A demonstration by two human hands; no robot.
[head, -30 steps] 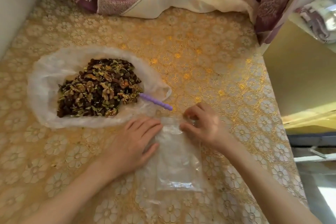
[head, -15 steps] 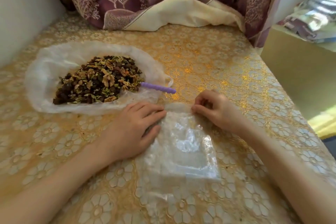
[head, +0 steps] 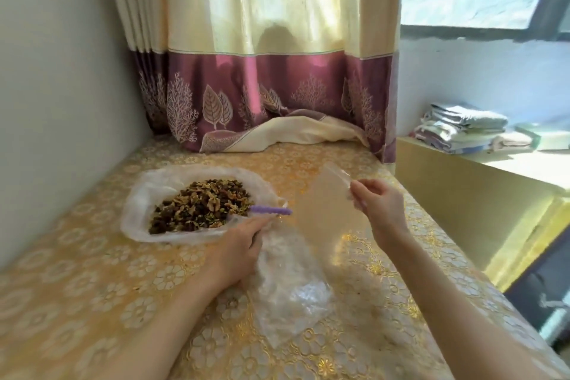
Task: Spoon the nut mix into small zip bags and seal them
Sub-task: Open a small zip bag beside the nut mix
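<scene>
The small clear plastic zip bag (head: 328, 210) hangs in the air above the bench, pinched at its upper right edge by the right hand (head: 377, 205) — thumb and fingers (head: 359, 187) curled together on the film. It looks almost weightless and limp, a thin slick sheet that would fold or slide out of a loose hold, so the stiffer zip strip at the mouth is probably the best place to take it, with two pinches to spread the opening. The left hand (head: 239, 245) lies flat with its fingers extended and close together, pressing on the crumpled stack of clear plastic bags (head: 287, 281) on the bench, its fingertips near the purple ridged plastic spoon handle (head: 271, 210). That handle pokes out of the loose brown-and-green nut mix (head: 202, 205), which is heaped on a spread white translucent plastic sheet (head: 138, 210); the bowl of the spoon is buried and hidden. The mix is dry and loose by the look of it — likely to scatter if the spoon is overfilled or the bag mouth sags.

The bench (head: 92, 302) wears a glossy gold cloth with a floral lace pattern, probably smooth enough for bags to skid. A cream curtain with a plum leaf-printed border (head: 271, 92) falls onto its far end, a pale wall stands at the left, and folded towels (head: 462, 128) sit on a ledge under the sunlit window at the right.
</scene>
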